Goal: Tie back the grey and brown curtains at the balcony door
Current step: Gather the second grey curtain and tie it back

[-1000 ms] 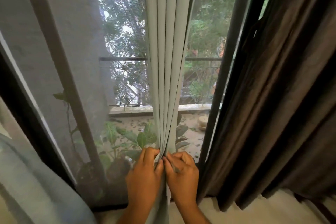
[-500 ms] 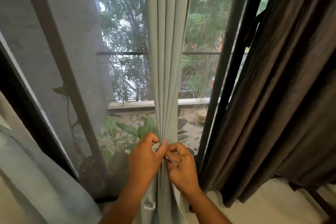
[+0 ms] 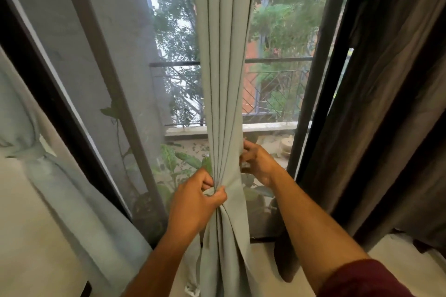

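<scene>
A pale grey curtain (image 3: 223, 67) hangs gathered into narrow pleats in the middle of the balcony door. My left hand (image 3: 195, 200) grips the bunched pleats from the left, low down. Higher, on the right, my right hand (image 3: 257, 164) pinches the curtain's right edge. A brown curtain (image 3: 386, 116) hangs loose at the right. At the far left another grey curtain (image 3: 48, 176) hangs tied at the middle with a knotted band (image 3: 29, 149).
Dark door frames (image 3: 311, 103) stand on both sides of the pane, with a mesh screen (image 3: 79, 67) at the left. Outside are potted plants (image 3: 173, 164), a balcony railing (image 3: 272, 60) and trees. A pale floor (image 3: 398, 248) lies below the brown curtain.
My hands have parted: the right one rose along the curtain's right edge while the left kept its grip lower down. The view has moved closer and tilted down.
</scene>
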